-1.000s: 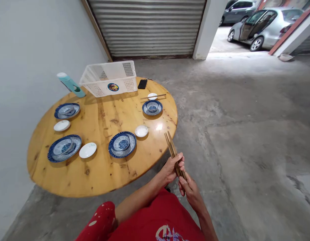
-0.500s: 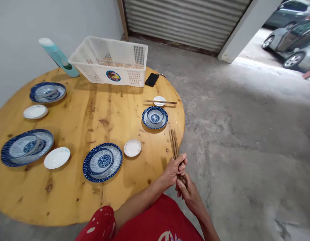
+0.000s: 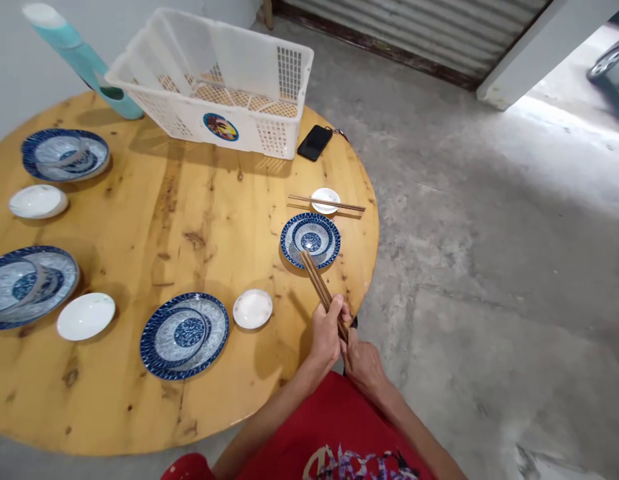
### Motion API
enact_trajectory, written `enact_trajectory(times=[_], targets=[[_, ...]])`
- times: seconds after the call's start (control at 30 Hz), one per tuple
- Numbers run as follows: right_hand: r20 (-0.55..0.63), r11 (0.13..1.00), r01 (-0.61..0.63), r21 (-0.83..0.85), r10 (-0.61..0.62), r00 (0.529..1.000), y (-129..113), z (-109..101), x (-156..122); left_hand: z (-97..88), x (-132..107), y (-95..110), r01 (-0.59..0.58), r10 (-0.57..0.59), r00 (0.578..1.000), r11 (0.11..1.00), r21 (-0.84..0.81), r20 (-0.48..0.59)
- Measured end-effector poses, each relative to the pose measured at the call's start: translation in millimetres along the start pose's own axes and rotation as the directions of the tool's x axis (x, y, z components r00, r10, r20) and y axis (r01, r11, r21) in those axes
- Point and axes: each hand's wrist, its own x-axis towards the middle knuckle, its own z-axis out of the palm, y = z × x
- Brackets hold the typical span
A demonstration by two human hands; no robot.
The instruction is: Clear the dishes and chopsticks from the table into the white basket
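A bundle of brown wooden chopsticks (image 3: 317, 280) slants up and left from my hands, over the table's near right edge. My left hand (image 3: 328, 330) is closed around its middle. Just below, my right hand (image 3: 362, 360) is closed at the lower end, its fingers partly hidden. Beyond the tips lies a blue-rimmed plate (image 3: 286, 241) with a small patterned bowl (image 3: 312, 237) on it. Behind that, a pair of chopsticks (image 3: 347, 206) rests across a small white dish (image 3: 325, 194). Left of my hands sit another white dish (image 3: 253, 309) and a larger blue-rimmed plate (image 3: 154, 357) bearing a bowl (image 3: 189, 333).
On the round wooden table (image 3: 229, 227) stand a white plastic basket (image 3: 189, 120), a black phone (image 3: 315, 143) and a tilted turquoise container (image 3: 84, 63). More plates with bowls (image 3: 64, 155) and white dishes (image 3: 86, 317) lie at left. Concrete floor (image 3: 469, 267) extends right.
The chopstick bundle has swung left and now points toward the plate with the small bowl. Both hands have shifted slightly left, still on the bundle. The view has tilted downward.
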Motion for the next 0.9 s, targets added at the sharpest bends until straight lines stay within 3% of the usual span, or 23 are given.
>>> enact_trajectory(times=[0.13, 0.27, 0.37, 0.43, 0.5, 0.6, 0.7, 0.8, 0.9], targets=[[0.16, 0.974, 0.201, -0.101, -0.184, 0.97, 10.5, -28.7, 32.7, 15.4, 19.3, 4.9, -0.064, 0.056, 0.989, 0.996, -0.055, -0.139], [0.286, 0.887, 0.459, -0.036, -0.431, 0.856, 39.2, -82.6, 81.2, 39.2, 45.2, 17.1, -0.184, 0.159, 0.956, 0.979, -0.085, -0.246], [0.09, 0.84, 0.543, 0.007, -0.541, 0.836, 70.8, -130.7, 140.3, 62.1, 62.0, 23.4, -0.219, 0.163, 0.937, 0.963, -0.155, -0.31], [-0.091, 0.854, 0.517, -0.06, -0.521, 0.849, 90.0, -156.6, 190.3, 79.0, 71.0, 23.6, -0.223, 0.14, 0.929, 0.95, -0.217, -0.342], [-0.159, 0.867, 0.472, -0.163, -0.495, 0.854, 103.2, -173.0, 241.9, 95.9, 78.7, 21.0, -0.238, 0.134, 0.922, 0.935, -0.261, -0.363], [-0.153, 0.834, 0.467, -0.294, -0.523, 0.839, 110.0, -179.8, 306.2, 117.5, 87.7, 16.3, -0.269, 0.141, 0.914, 0.913, -0.307, -0.381], [-0.059, 0.79, 0.459, -0.406, -0.525, 0.849, 107.7, -175.2, 344.3, 130.9, 93.8, 15.2, -0.287, 0.137, 0.903, 0.899, -0.332, -0.408], [0.069, 0.762, 0.447, -0.468, -0.473, 0.879, 103.6, -170.3, 359.4, 135.6, 98.2, 17.8, -0.322, 0.151, 0.885, 0.883, -0.342, -0.441], [0.18, 0.757, 0.459, -0.465, -0.427, 0.886, 98.7, -170.0, 355.3, 133.5, 103.8, 21.6, -0.349, 0.169, 0.876, 0.869, -0.351, -0.452]])
